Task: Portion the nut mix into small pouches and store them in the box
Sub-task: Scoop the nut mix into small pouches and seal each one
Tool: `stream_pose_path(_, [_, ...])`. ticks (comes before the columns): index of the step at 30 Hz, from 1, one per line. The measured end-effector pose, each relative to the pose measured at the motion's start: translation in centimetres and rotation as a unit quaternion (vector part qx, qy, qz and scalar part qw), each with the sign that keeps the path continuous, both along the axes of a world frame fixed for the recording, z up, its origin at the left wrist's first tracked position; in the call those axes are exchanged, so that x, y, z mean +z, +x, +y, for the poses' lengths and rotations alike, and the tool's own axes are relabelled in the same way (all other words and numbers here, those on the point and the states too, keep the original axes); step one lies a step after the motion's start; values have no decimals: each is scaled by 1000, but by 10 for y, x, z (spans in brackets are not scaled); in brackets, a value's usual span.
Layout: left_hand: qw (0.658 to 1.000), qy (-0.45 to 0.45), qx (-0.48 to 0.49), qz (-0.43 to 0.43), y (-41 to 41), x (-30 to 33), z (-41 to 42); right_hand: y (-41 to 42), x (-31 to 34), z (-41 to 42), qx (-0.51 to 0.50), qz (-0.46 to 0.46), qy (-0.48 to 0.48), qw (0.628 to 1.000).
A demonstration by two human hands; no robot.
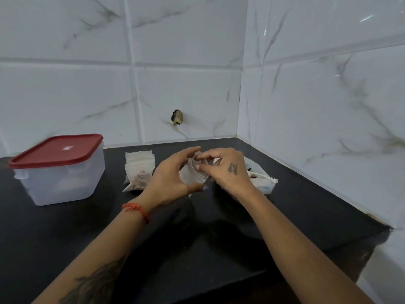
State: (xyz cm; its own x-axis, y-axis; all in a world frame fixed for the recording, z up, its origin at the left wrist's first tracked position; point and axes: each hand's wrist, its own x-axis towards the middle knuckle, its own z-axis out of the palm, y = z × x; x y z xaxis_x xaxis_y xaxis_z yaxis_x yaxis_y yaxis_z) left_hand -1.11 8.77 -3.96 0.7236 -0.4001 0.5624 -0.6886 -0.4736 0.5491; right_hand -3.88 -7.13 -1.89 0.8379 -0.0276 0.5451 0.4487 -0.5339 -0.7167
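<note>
Both hands are meeting over the middle of the black countertop [65,238], and they are working one small clear pouch [192,175] between them. The left hand [173,174] is cupping the pouch from the left side, thumb curling underneath and fingers arching over its top edge. The right hand [225,170] is pinching the pouch's upper rim with bent fingertips, a tattoo showing on its back. The pouch is being held up off the counter, and whether anything is inside it I cannot tell. Just beyond the left hand, a stack of pouches [140,170] is standing toward the back edge, the front one showing brown nut mix at its bottom. Behind the right hand, partly hidden, the larger nut mix bag [262,178] is lying near the right wall edge. Over by the left edge, well apart from the hands, the translucent storage box [61,181] is sitting with its red lid [54,151] on. An orange thread bracelet [137,209] is circling the left wrist.
</note>
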Motion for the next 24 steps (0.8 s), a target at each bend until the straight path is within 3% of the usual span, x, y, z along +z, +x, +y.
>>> stream_pose_path(6, [999, -11, 12, -47, -2, -1, -4, -1, 1, -1, 7, 12, 6, 1000])
stream_pose_path(14, [997, -67, -25, -25, -4, -1, -8, -6, 0, -3, 29, 43, 96, 994])
stream_pose_path(18, [998, -55, -27, -23, -3, -3, -9, -6, -13, -3, -36, -58, -33, 997])
stream_pose_path(24, [998, -5, -25, -53, -6, -4, -10, -9, -14, -3, -102, -51, -135, 984])
